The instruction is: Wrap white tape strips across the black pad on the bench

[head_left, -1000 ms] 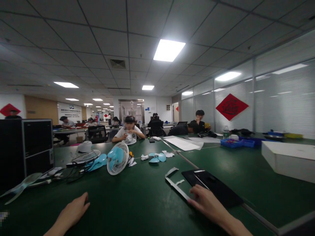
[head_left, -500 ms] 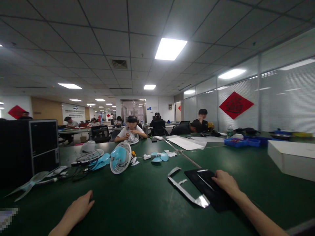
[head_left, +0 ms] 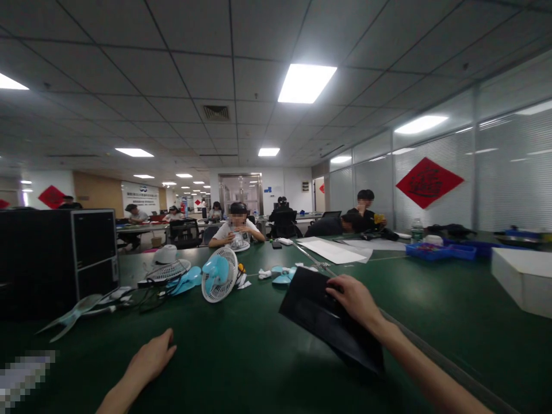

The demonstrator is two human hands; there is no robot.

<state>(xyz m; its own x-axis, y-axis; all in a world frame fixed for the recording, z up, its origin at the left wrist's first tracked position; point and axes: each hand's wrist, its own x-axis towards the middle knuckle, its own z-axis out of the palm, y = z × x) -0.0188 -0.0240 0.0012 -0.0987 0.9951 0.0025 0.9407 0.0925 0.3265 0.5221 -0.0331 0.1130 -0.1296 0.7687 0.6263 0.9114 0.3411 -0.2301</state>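
Observation:
My right hand (head_left: 356, 299) pinches the upper right part of a flat black sheet-like piece (head_left: 321, 313), perhaps a folder or pouch; its kind is not clear. The piece is tilted up off the table, its far edge raised and its lower corner towards me. My left hand (head_left: 150, 359) lies low over the green table (head_left: 215, 362), loosely curled, with a small gap between thumb and forefinger and nothing visible in it. A blue fan blade (head_left: 283, 276) lies just beyond the black piece, partly covered by it.
A white fan guard with blue blades (head_left: 219, 275) stands ahead, another fan (head_left: 168, 270) and cables to its left. A black computer case (head_left: 38, 259) is at far left. Blue trays (head_left: 426, 251) and a white box (head_left: 524, 279) are at right. A co-worker (head_left: 237, 227) sits opposite.
My right hand has lifted and tilted the black piece, moving it left and up. The silver-white angular strip beside it is out of sight now. The view has turned slightly left.

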